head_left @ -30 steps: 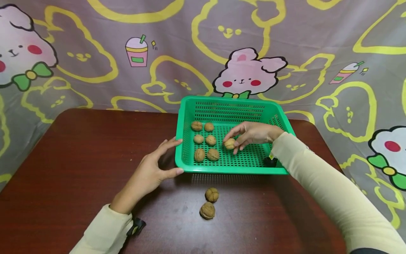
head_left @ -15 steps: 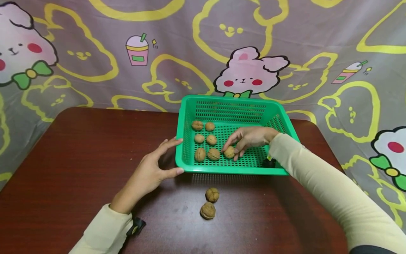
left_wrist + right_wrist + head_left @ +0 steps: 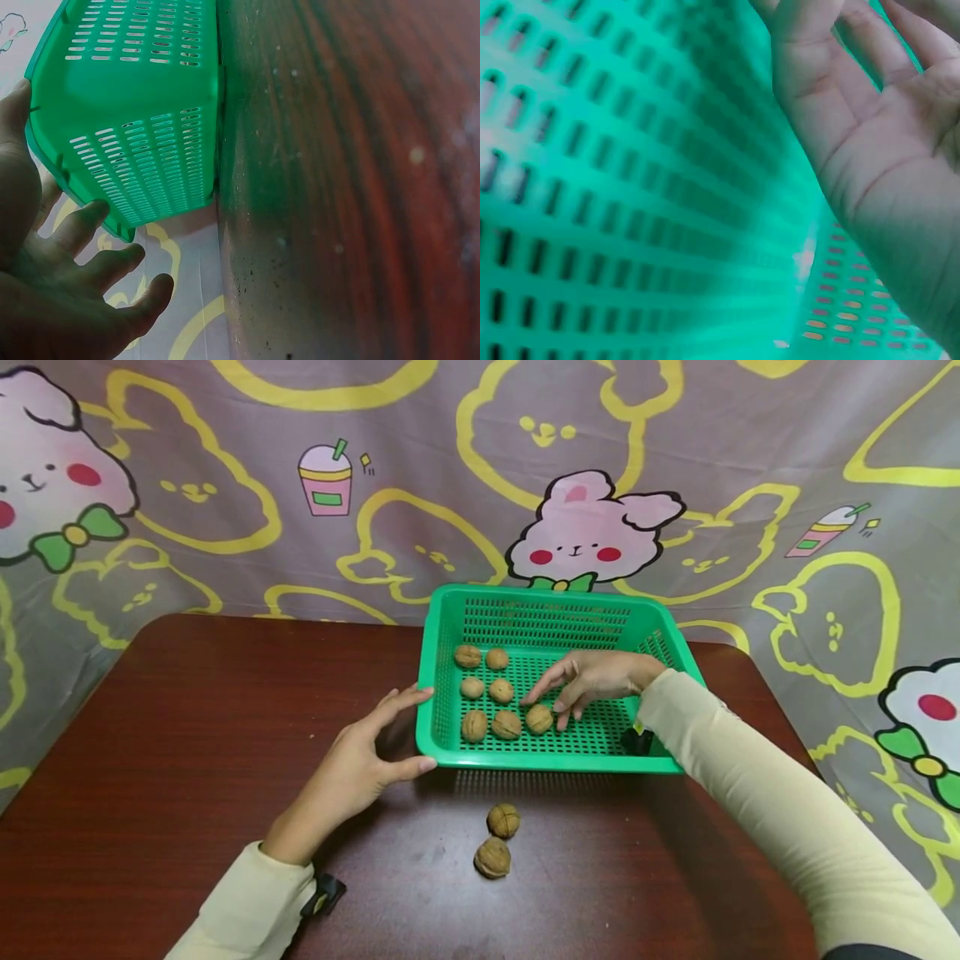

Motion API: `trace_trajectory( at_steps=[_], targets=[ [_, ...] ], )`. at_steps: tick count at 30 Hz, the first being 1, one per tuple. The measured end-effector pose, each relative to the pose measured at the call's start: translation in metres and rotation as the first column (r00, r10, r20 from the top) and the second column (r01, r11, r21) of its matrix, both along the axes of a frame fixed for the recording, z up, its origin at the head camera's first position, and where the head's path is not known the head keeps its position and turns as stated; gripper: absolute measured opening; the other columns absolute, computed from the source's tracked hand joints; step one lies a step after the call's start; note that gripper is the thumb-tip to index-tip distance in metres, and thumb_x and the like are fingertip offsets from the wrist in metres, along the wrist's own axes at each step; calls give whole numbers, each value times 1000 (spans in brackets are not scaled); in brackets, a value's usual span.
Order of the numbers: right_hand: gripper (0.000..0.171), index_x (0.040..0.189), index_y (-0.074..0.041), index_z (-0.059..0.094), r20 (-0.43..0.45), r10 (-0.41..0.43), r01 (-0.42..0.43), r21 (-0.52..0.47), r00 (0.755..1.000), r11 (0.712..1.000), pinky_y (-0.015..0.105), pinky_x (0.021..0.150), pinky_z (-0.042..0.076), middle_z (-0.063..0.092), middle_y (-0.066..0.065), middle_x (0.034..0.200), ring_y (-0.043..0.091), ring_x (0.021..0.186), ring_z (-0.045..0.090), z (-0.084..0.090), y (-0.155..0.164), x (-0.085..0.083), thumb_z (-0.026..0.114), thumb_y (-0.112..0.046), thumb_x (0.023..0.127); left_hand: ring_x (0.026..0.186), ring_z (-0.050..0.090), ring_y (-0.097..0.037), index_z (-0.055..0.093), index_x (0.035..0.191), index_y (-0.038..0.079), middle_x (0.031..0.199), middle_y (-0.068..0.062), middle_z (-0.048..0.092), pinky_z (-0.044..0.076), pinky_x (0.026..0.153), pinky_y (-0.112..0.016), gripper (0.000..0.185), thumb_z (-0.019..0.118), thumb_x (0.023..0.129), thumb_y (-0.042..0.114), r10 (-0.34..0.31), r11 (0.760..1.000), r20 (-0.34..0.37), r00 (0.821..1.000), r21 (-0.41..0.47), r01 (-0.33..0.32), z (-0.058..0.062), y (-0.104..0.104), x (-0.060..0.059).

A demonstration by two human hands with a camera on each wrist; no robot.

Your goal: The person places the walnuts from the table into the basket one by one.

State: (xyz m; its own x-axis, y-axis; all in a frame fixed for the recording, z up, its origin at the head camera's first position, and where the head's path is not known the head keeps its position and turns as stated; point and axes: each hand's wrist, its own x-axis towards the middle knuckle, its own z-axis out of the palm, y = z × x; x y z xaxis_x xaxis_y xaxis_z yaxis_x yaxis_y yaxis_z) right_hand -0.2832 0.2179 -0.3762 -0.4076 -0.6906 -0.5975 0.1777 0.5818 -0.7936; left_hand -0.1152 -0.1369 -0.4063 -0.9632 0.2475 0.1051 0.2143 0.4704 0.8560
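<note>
A green plastic basket (image 3: 555,763) holds several walnuts toward its left side, two of them (image 3: 468,657) in the back row. My right hand (image 3: 592,681) hovers over the basket floor with its fingers spread apart, just beside the front-row walnut (image 3: 538,719), and holds nothing. In the right wrist view that hand's palm (image 3: 900,165) shows beside the basket's perforated wall, its fingertips out of frame. My left hand (image 3: 367,752) touches the basket's left rim with thumb and fingertip, its fingers extended; the left wrist view shows these fingers (image 3: 82,225) loosely spread alongside the rim.
Two more walnuts, one nearer the basket (image 3: 503,820) and one closer to me (image 3: 492,857), lie on the dark red-brown table (image 3: 225,735). A patterned curtain (image 3: 420,460) hangs behind the table. Black bands are strapped at both wrists.
My right hand has lowered a walnut to the front row, let go of it and lifted slightly back. The left hand keeps its place at the rim.
</note>
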Motion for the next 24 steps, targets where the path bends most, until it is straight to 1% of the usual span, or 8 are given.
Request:
trace_trajectory(
  at_steps=[3,5,7,10,14,18,21,24],
  targets=[
    [40,142,3,61,-72,-37,35,-28,997,999,37,81,62,62,21,143,26,91,78,12,6,1,62,-1,103,160,27,-38,52,154,33,166,2,44,28,126,-62,83,91,82,23,-1,1000,4,1000,-1,1,0,1,0],
    [41,141,2,62,-135,-59,54,-41,989,998,40,83,62,61,18,145,27,92,77,24,8,4,65,-5,102,160,26,-37,51,155,34,166,3,43,28,125,-63,83,91,82,23,-3,1000,11,1000,0,3,-1,1,1],
    [40,139,0,65,-210,-75,67,-42,975,997,41,85,62,61,12,147,31,95,76,37,9,10,69,-10,101,161,25,-37,51,155,34,167,4,43,28,125,-63,83,91,83,24,-5,1000,19,1000,3,5,-1,1,2],
    [36,135,-6,70,-318,-99,90,-43,943,995,42,86,61,70,9,135,36,99,74,59,7,26,70,-14,100,161,24,-37,51,155,34,166,4,43,28,125,-63,83,91,83,24,-6,1000,23,1000,10,6,-1,1,2],
    [31,131,-10,72,-414,-136,110,-86,900,990,42,83,59,77,12,114,37,88,71,86,5,57,68,-12,101,161,24,-36,51,154,35,166,5,44,27,126,-63,82,91,83,25,-4,1000,29,1000,13,4,-1,1,2],
    [30,130,-13,73,-469,-152,105,-124,870,987,41,76,59,78,12,107,34,78,70,103,5,96,67,-10,101,162,23,-36,51,155,35,166,5,44,26,126,-63,82,90,83,27,-6,1000,34,999,9,6,-1,1,2],
    [30,130,-14,73,-464,-191,125,-169,865,978,40,70,60,78,12,106,35,80,72,106,6,125,66,-8,102,161,24,-36,51,155,35,165,5,45,27,126,-63,82,91,83,26,-4,1000,27,1000,8,4,-1,1,2],
    [30,131,-9,71,-433,-235,130,-257,870,958,39,67,59,78,14,105,33,84,73,100,7,150,64,-4,102,161,26,-37,51,155,34,165,5,46,28,126,-62,83,91,83,25,-1,1000,17,1000,6,0,0,0,1]
  ],
)
